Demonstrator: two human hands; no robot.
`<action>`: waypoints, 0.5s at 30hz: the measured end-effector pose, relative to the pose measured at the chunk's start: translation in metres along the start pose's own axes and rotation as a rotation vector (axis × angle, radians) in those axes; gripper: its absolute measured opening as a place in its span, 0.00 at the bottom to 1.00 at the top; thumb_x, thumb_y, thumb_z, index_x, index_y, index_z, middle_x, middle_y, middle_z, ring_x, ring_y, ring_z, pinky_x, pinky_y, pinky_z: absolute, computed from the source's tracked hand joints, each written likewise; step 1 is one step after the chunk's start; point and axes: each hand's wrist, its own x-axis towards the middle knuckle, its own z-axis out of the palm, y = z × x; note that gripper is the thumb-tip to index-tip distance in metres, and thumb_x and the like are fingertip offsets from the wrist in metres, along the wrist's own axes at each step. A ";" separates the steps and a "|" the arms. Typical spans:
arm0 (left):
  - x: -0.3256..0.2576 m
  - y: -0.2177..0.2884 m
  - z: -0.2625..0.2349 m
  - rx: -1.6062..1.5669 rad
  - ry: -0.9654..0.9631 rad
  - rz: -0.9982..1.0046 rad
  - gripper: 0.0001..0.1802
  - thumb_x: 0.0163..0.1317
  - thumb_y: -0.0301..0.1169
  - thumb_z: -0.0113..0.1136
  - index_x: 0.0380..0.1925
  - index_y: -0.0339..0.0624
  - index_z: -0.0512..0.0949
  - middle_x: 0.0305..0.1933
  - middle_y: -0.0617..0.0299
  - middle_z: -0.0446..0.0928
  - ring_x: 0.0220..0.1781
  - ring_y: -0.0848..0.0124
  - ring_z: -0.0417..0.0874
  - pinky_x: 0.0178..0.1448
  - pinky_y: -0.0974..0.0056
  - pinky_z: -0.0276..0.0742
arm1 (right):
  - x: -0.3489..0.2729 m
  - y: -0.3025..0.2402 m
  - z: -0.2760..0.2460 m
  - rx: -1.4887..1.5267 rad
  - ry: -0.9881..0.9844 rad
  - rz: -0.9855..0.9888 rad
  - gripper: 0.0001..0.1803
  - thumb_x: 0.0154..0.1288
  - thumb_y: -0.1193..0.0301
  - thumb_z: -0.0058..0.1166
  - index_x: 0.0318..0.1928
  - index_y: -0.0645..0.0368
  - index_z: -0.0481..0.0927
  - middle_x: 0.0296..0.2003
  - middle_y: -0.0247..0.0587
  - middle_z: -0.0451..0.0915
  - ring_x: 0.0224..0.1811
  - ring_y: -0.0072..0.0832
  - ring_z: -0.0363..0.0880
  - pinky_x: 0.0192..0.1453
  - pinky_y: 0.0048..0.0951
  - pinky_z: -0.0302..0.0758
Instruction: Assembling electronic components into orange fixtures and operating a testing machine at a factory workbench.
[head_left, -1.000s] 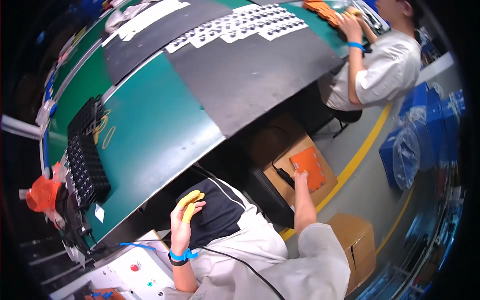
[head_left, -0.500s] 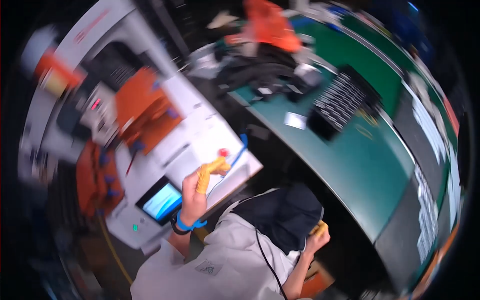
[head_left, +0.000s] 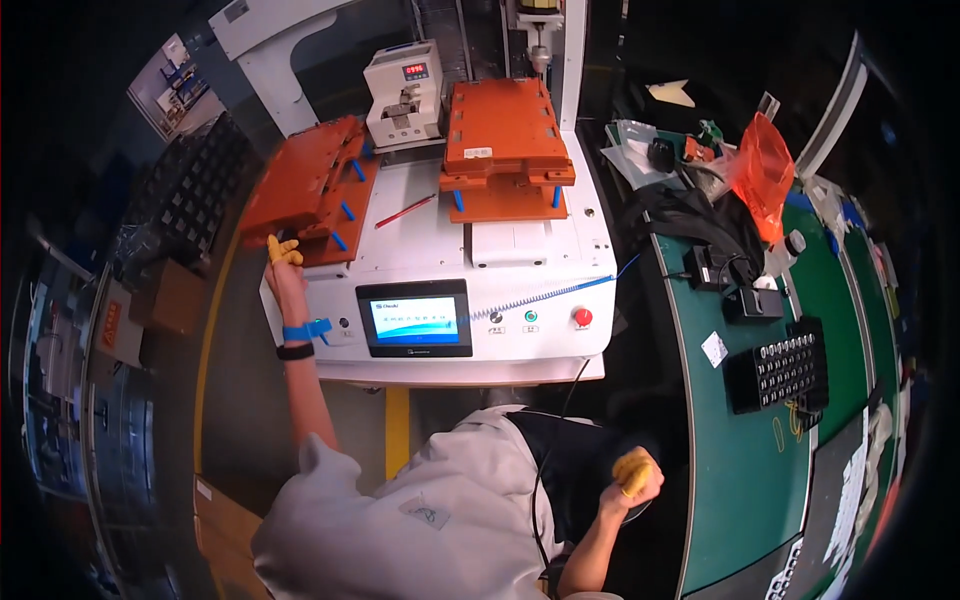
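My left hand [head_left: 285, 268], with yellow finger covers and a blue wrist strap [head_left: 306, 331], is at the near corner of the left orange fixture [head_left: 298, 185]. Its fingers look closed on that corner, partly hidden by the fixture's edge. Blue pins stand along this fixture's right side. A second orange fixture [head_left: 505, 125] lies on the white machine [head_left: 420, 243], right of the first. My right hand [head_left: 634, 478], also in yellow finger covers, is curled into a fist beside my lap. Whatever it may hold is hidden.
A lit screen [head_left: 414, 318] and a red knob [head_left: 582, 317] are on the machine's front. A blue coiled cord [head_left: 540, 298] crosses it. Behind stands a small white device [head_left: 404, 95]; a red pen-like stick [head_left: 405, 211] lies nearer. The green bench [head_left: 735, 450] carries a black rack [head_left: 785, 372].
My view has swung to face the white machine. My left hand has gone from the machine's right side to the left orange fixture. My right hand stays curled near my lap.
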 end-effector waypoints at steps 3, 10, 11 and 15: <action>0.028 -0.002 0.006 0.087 -0.034 -0.032 0.33 0.71 0.66 0.45 0.37 0.49 0.84 0.23 0.73 0.71 0.20 0.82 0.62 0.21 0.71 0.52 | 0.011 -0.004 0.021 0.084 -0.153 -0.043 0.28 0.72 0.58 0.50 0.16 0.62 0.69 0.14 0.40 0.71 0.15 0.34 0.72 0.24 0.29 0.67; 0.058 -0.003 0.004 0.150 0.000 -0.028 0.29 0.68 0.61 0.50 0.23 0.49 0.77 0.18 0.72 0.70 0.13 0.80 0.61 0.17 0.73 0.49 | 0.004 0.000 0.023 0.063 -0.269 0.000 0.26 0.75 0.63 0.48 0.17 0.62 0.69 0.15 0.40 0.71 0.14 0.34 0.69 0.22 0.31 0.61; 0.054 0.000 0.007 0.147 -0.010 -0.028 0.29 0.68 0.61 0.50 0.23 0.49 0.77 0.18 0.72 0.70 0.13 0.80 0.61 0.17 0.73 0.49 | 0.004 -0.001 0.023 0.047 -0.272 0.025 0.28 0.76 0.62 0.48 0.17 0.63 0.69 0.15 0.40 0.71 0.15 0.34 0.70 0.22 0.31 0.61; 0.047 0.018 0.019 0.146 -0.047 -0.124 0.27 0.68 0.58 0.49 0.23 0.49 0.77 0.18 0.73 0.69 0.15 0.81 0.62 0.19 0.73 0.50 | -0.004 0.000 0.021 0.041 -0.272 0.132 0.29 0.78 0.60 0.48 0.17 0.63 0.69 0.15 0.40 0.70 0.15 0.34 0.69 0.22 0.32 0.61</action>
